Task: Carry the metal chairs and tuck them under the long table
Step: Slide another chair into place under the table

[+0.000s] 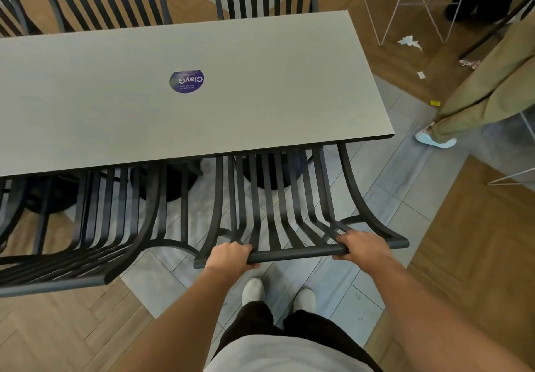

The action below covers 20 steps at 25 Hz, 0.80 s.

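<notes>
Your left hand (230, 256) is curled tight around the top rail of the metal chair (278, 198); your right hand (362, 245) likewise. Chair seat sits under the tabletop (260, 105) at its right end. Five slatted chairs visible: three near side, two far side.
</notes>
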Each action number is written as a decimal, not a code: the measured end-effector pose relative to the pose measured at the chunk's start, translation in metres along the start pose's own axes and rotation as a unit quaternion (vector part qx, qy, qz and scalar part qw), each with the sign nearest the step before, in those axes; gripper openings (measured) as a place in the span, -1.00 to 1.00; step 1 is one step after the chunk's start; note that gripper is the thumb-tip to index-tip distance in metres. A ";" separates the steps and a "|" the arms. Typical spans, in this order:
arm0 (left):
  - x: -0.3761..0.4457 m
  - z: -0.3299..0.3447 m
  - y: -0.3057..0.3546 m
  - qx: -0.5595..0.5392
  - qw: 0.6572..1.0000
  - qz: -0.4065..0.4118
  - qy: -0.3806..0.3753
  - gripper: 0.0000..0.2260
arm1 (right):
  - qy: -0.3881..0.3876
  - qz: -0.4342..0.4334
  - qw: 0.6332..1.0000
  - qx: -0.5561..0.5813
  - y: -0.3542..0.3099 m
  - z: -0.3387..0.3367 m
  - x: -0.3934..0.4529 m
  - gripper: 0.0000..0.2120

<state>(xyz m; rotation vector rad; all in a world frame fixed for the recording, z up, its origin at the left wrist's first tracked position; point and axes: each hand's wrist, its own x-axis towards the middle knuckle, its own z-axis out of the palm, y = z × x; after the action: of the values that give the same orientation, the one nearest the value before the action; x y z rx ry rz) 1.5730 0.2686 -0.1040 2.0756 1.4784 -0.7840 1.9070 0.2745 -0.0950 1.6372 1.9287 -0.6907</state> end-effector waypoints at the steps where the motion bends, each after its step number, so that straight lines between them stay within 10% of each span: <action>1: 0.000 -0.001 0.001 0.007 1.000 0.000 -0.003 -0.57 | -0.004 0.001 1.000 -0.005 0.000 -0.002 0.000 -0.66; 11: -0.001 -0.010 0.002 -0.065 0.995 -0.014 -0.080 -0.36 | -0.047 0.045 0.997 0.041 -0.002 -0.005 0.003 -0.60; 15: 0.002 -0.032 0.007 -0.111 0.989 0.005 -0.095 -0.14 | -0.117 0.059 0.980 0.148 0.001 -0.020 0.004 -0.28; 20: 0.033 -0.068 0.039 -0.141 0.988 0.004 -0.068 -0.30 | -0.057 0.087 0.965 0.242 0.031 -0.047 0.012 -0.24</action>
<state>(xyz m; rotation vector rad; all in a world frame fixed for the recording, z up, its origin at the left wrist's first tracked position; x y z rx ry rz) 1.6308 0.3241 -0.0756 1.7810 1.4159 -0.6580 1.9330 0.3196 -0.0701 1.9722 1.5875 -1.2251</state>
